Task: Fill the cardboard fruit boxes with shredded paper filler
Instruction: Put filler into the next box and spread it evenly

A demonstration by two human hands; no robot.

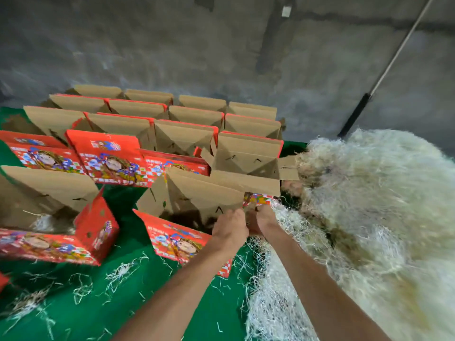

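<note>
An open red printed cardboard box (182, 200) stands in front of me on the green cloth, its brown inside showing. My left hand (230, 226) grips the box's right wall from inside. My right hand (258, 219) pinches the same wall and its flap from outside, close beside the left hand. A large heap of pale shredded paper (369, 217) lies right of the box, touching it. Another open box (49, 212) at the left has a little shredded paper inside.
Several rows of open boxes (152, 124) stand behind with lids raised. Loose paper strands (81, 289) are scattered on the green cloth (138, 303). A long pole with a black grip (354, 114) lies on the grey concrete floor (197, 45) at the back right.
</note>
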